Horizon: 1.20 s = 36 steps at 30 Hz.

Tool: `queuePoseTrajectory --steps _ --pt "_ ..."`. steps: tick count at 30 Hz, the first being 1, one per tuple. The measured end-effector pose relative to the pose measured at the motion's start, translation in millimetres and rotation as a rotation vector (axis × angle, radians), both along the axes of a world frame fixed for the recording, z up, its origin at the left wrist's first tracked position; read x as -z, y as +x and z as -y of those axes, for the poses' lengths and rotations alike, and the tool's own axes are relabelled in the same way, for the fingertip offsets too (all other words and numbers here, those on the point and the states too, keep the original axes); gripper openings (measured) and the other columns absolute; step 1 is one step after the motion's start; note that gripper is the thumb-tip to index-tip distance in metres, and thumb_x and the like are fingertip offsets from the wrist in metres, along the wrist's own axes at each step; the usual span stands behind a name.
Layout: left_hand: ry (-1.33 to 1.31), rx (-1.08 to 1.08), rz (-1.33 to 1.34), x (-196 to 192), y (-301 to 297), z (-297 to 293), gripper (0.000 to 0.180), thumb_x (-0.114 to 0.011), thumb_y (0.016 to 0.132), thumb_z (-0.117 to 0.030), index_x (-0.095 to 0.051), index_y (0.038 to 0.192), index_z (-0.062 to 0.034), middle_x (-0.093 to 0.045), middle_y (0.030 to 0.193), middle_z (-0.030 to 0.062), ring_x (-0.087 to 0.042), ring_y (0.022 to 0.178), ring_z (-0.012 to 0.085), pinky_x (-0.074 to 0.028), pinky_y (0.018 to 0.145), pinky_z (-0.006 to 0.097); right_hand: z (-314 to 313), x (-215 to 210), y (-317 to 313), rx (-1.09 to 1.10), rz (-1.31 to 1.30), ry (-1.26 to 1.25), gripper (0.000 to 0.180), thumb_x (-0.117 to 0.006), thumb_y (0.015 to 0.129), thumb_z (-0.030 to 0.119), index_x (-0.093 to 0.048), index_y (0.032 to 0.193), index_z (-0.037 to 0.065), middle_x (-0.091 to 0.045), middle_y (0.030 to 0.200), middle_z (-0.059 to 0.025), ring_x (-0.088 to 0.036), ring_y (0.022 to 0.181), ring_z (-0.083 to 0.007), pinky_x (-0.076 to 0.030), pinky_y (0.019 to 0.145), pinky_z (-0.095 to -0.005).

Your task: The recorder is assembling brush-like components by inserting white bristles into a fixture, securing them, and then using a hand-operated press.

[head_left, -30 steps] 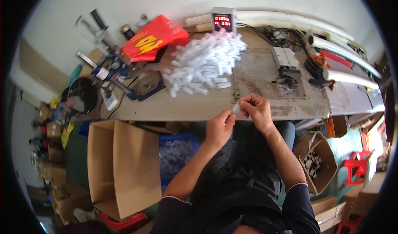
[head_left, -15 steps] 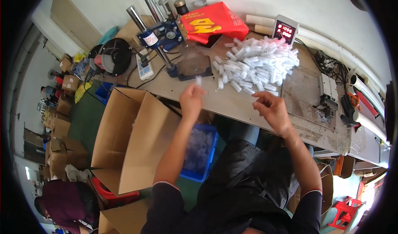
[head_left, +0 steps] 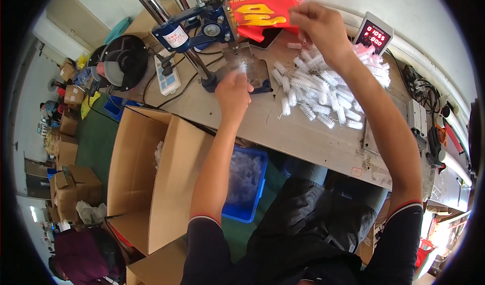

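Observation:
My left hand point(head_left: 234, 94) is closed round a small whitish brush point(head_left: 243, 67), whose ridged end stands up past my fingers. It is at the near edge of the metal base plate point(head_left: 260, 83) of a blue bench press point(head_left: 189, 31). My right hand point(head_left: 319, 28) is raised in front of a red bag point(head_left: 262, 12), fingers bent together; whether anything is between them is hidden. Below it lies a loose pile of short white ridged brushes point(head_left: 323, 90), some with thin wire ends.
A counter with red digits point(head_left: 374, 32) stands behind the pile. Left of the press are a power strip point(head_left: 166, 75) and a black round machine point(head_left: 126, 62). An open cardboard box point(head_left: 177, 179) and a blue bin point(head_left: 260, 184) sit below the table edge. Another person point(head_left: 88, 257) is at lower left.
My right hand has risen from the near side of the pile to in front of the red bag. My left hand, with the brush, has moved up toward the press plate. The view has shifted closer.

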<state>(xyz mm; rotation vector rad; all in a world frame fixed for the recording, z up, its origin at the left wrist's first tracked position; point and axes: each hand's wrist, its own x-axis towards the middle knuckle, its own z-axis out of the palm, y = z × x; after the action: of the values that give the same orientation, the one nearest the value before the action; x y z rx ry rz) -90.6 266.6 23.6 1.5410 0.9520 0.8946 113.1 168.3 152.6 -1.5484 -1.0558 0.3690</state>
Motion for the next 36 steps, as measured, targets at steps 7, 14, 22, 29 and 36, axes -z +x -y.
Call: queuePoseTrajectory --steps 7,14,22,29,36 --pt "0.392 -0.096 -0.194 10 15 -10 0.020 -0.062 0.100 -0.014 -0.072 0.104 0.0029 -0.068 0.066 0.0095 -0.059 0.050 0.0155 -0.048 0.052 0.033 -68 -71 -4 0.093 0.263 0.317 0.042 -0.066 0.097 0.034 -0.074 0.093 -0.007 -0.071 0.074 -0.0119 -0.065 0.065 -0.0220 -0.054 0.066 -0.0372" --pt "0.463 -0.281 -0.203 23 23 -13 0.017 -0.064 0.096 -0.012 -0.071 0.097 0.0034 -0.069 0.069 0.0136 -0.070 0.061 0.0206 -0.053 0.063 0.036 -80 -129 -35 -0.101 0.038 0.323 0.051 -0.057 0.102 0.042 -0.067 0.121 -0.005 -0.071 0.109 -0.0201 -0.068 0.090 -0.0259 -0.054 0.073 -0.0425" --pt "0.504 -0.299 -0.322 6 30 4 0.016 -0.066 0.093 -0.012 -0.070 0.097 0.0034 -0.072 0.083 0.0228 -0.072 0.079 0.0405 -0.054 0.071 0.045 -131 -153 -31 -0.482 -0.035 0.332 0.063 -0.041 0.109 0.051 -0.051 0.134 -0.006 -0.059 0.119 -0.0205 -0.059 0.114 -0.0316 -0.046 0.105 -0.0513" --pt "0.506 -0.332 -0.357 7 29 5 0.015 -0.066 0.093 -0.012 -0.070 0.094 0.0023 -0.072 0.083 0.0221 -0.072 0.076 0.0398 -0.055 0.070 0.046 -114 -142 -31 -0.253 -0.057 0.506 0.051 -0.044 0.108 0.042 -0.059 0.113 -0.007 -0.066 0.097 -0.0182 -0.069 0.085 -0.0318 -0.061 0.081 -0.0473" --pt "0.585 -0.349 -0.331 8 37 7 0.014 -0.065 0.093 -0.012 -0.069 0.092 0.0019 -0.072 0.083 0.0216 -0.071 0.076 0.0402 -0.054 0.070 0.047 -63 -97 75 -0.077 -0.113 0.305 0.043 -0.051 0.101 0.031 -0.063 0.102 -0.011 -0.070 0.088 -0.0224 -0.072 0.075 -0.0308 -0.062 0.067 -0.0417"
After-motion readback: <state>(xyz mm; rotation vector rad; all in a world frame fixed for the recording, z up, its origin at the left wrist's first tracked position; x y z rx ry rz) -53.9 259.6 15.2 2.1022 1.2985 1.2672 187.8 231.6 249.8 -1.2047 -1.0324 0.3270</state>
